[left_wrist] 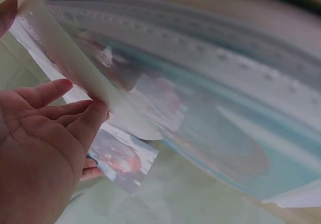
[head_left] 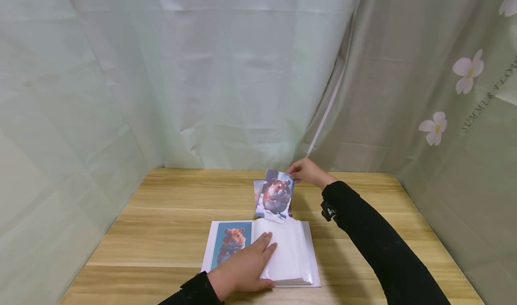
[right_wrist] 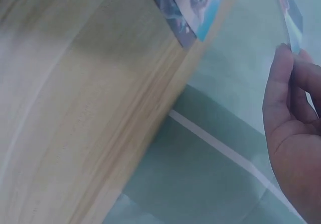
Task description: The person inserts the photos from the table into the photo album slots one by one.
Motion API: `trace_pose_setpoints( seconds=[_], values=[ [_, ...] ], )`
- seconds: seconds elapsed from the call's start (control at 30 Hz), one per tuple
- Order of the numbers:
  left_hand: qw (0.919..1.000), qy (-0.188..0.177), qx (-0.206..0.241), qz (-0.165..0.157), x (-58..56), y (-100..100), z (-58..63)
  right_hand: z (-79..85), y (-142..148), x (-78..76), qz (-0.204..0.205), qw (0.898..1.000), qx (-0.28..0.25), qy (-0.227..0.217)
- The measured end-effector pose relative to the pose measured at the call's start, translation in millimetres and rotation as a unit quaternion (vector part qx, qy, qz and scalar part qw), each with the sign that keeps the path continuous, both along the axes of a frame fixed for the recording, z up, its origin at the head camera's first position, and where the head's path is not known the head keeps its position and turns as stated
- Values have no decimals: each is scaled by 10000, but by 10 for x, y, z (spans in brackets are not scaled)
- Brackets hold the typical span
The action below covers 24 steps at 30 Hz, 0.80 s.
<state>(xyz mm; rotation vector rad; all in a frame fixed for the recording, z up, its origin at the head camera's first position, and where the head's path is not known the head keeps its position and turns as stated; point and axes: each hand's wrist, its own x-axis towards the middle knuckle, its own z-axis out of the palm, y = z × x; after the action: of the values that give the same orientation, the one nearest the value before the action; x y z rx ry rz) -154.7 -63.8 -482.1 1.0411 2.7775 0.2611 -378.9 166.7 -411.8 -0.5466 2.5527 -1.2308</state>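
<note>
An open photo album (head_left: 286, 246) lies near the table's front, a blank whitish sleeve on its right side. Its left page bears a hamster picture (head_left: 234, 240) on a teal background. My left hand (head_left: 247, 265) rests across the album's middle with its fingers extended over the right-hand sleeve. Between thumb and fingers, my right hand (head_left: 308, 172) pinches a hamster photo (head_left: 277, 196) at its upper right corner. That photo is tilted, its lower edge right at the album's top edge. In the right wrist view, the held photo (right_wrist: 291, 15) appears nearly edge-on.
Behind the held photo, other photos (head_left: 257, 189) lie on the table beyond the album; the right wrist view shows two overlapping prints (right_wrist: 198, 5). The wooden table (head_left: 173, 233) ends at pale green curtains (head_left: 242, 94) behind and on both sides.
</note>
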Motion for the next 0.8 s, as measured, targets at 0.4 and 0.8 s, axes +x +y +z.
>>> trace_pose_setpoints(
  seconds=[0.4, 0.8],
  values=[
    [9999, 59, -90, -44, -5, 11, -6, 102, -86, -21, 228, 9983, 535, 66],
    [9999, -82, -142, -39, -25, 33, -36, 194, -220, -66, 546, 9945, 838, 297]
  ],
)
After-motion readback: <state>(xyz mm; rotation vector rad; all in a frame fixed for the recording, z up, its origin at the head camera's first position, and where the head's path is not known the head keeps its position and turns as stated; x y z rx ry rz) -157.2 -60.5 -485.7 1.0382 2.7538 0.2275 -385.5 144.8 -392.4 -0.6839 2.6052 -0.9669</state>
